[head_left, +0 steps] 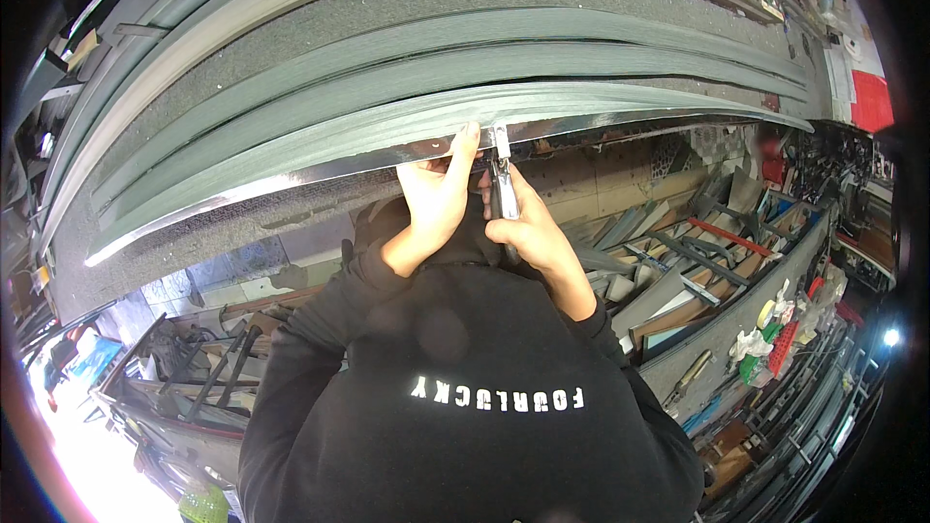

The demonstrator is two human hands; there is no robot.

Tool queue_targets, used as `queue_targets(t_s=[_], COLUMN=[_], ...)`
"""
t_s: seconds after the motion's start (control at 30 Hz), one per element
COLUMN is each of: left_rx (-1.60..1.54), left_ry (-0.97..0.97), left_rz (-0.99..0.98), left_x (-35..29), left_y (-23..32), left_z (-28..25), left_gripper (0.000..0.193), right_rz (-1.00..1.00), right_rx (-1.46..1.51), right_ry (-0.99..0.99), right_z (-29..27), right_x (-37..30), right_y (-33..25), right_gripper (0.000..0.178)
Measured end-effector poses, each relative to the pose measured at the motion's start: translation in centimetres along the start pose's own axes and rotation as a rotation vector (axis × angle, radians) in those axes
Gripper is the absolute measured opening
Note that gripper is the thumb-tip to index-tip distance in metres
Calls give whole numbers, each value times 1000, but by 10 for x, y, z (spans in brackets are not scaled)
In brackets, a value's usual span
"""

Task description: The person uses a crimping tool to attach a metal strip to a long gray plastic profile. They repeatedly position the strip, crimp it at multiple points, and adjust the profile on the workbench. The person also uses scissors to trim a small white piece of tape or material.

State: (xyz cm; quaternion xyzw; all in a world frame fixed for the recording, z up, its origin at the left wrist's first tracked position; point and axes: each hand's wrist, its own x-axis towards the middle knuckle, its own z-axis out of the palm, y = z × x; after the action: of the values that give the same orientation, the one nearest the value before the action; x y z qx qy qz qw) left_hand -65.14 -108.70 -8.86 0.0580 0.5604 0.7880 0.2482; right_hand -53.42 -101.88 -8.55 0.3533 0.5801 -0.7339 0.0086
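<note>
Left hand (434, 192) pinches the near metal strip (320, 140); right hand (535, 223) grips pliers (504, 196) at its edge, work underway; far strips (484, 32) lie untouched; completion unconfirmed.

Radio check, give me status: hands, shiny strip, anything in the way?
Left hand holding long shiny strip. Right hand gripping metal hand tool, its head over the strip. Grey-green lengths lying beyond; nothing visible blocking either hand.
</note>
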Motion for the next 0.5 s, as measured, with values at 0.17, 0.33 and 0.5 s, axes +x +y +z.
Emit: queue_targets(t_s=[0.17,0.33,0.5], left_rx=[-12,24,18], left_ry=[-5,-21,-23], left_rz=[-39,-57,-75], left_x=[1,2,0], left_y=[-3,-4,-6], left_z=[-2,-4,-4], left_gripper=[13,14,15], right_rz=[-27,-14,-46], right_rx=[47,87,29], right_ry=[-13,-24,-22], right_z=[1,0,0], right_x=[-3,-3,-3], right_y=[4,-1,-5], right_gripper=[56,57,57])
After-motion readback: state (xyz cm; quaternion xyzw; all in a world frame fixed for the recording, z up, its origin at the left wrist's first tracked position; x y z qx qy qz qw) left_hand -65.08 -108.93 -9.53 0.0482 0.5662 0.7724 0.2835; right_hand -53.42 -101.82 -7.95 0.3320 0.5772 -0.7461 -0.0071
